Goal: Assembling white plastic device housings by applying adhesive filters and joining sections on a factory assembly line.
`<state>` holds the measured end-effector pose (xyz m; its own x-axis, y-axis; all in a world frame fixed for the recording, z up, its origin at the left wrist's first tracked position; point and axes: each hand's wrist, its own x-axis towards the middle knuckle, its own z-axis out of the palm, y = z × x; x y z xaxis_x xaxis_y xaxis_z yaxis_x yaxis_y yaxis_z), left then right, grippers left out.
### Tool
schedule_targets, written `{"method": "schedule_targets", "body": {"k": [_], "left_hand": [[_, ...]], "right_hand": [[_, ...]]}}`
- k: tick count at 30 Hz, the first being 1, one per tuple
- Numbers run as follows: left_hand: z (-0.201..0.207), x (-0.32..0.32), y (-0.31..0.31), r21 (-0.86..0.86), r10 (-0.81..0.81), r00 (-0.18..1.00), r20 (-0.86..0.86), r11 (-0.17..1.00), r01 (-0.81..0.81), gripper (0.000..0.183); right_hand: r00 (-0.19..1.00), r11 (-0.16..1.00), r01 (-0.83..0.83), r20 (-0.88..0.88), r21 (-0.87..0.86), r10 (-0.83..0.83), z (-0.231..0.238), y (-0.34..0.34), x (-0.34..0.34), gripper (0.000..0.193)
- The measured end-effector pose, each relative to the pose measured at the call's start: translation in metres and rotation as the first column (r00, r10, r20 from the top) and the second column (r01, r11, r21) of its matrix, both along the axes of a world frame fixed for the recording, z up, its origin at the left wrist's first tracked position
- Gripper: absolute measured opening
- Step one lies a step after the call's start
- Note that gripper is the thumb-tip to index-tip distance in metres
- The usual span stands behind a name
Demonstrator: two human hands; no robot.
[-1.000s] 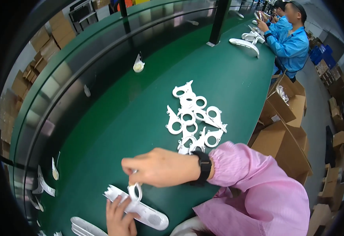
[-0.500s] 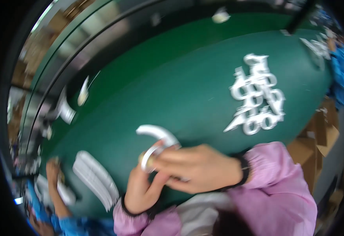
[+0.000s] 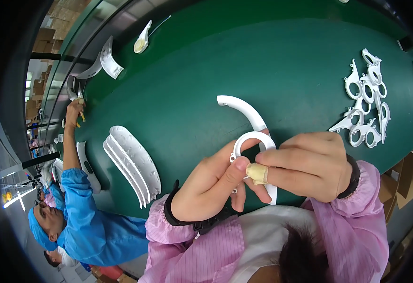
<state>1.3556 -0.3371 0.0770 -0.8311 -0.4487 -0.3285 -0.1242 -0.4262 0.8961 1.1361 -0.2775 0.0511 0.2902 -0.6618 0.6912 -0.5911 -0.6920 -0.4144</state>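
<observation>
One green work table (image 3: pixel 272 61) is spread across most of the frame, its edges bent by the lens. At lower left, a co-worker in blue (image 3: pixel 102 236) is seen, one arm extended toward the upper left. A cardboard box (image 3: pixel 407 174) is partly shown at the right edge. Left of centre, a stack of curved white panels (image 3: pixel 135 162) is laid on the table. At upper right, a loose cluster of white ring-shaped parts (image 3: pixel 353 75) is set down, well apart from the stack.

At lower centre, the white ring part (image 3: pixel 239 143) is held by the left hand (image 3: pixel 204 188), its edge pinched between the thumb in front and a finger behind. The fingers of the right hand (image 3: pixel 308 165) are bunched against the ring's lower right side; whether the ring or some smaller piece is pinched by them cannot be told. Behind the ring, a curved white strip (image 3: pixel 245 112) is partly hidden by the hands; whether the two pieces are touching cannot be made out. Smallest, a yellow finger cover (image 3: pixel 257 173) is worn on one right finger.

For this fingertip work, the ring is judged best steadied by the left thumb near the worked side, with pressure from the right applied lightly and squarely, so that the thin rim is not flexed.
</observation>
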Motion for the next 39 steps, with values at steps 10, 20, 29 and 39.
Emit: {"method": "schedule_targets", "body": {"k": [10, 20, 29, 39], "left_hand": [[-0.017, -0.011, 0.002, -0.963, 0.487, 0.867, 0.11, 0.27, -0.03, 0.075], [0.006, -0.001, -0.011, -0.898, 0.123, 0.902, 0.413, 0.22, 0.381, 0.051], [-0.005, 0.02, -0.013, -0.914, 0.168, 0.902, 0.397, -0.016, 0.405, 0.024], [-0.024, 0.001, 0.005, -0.915, 0.317, 0.87, 0.379, 0.268, 0.301, 0.037]], "right_hand": [[0.924, 0.923, 0.379, 0.034, 0.061, -0.381, 0.012, -0.005, -0.035, 0.024], [0.893, 0.895, 0.436, 0.078, 0.09, -0.443, 0.006, -0.006, -0.045, 0.028], [0.893, 0.9, 0.416, 0.132, 0.129, -0.431, 0.011, -0.008, -0.042, 0.027], [0.944, 0.917, 0.316, 0.014, 0.243, -0.33, -0.008, -0.012, -0.024, 0.021]]}}
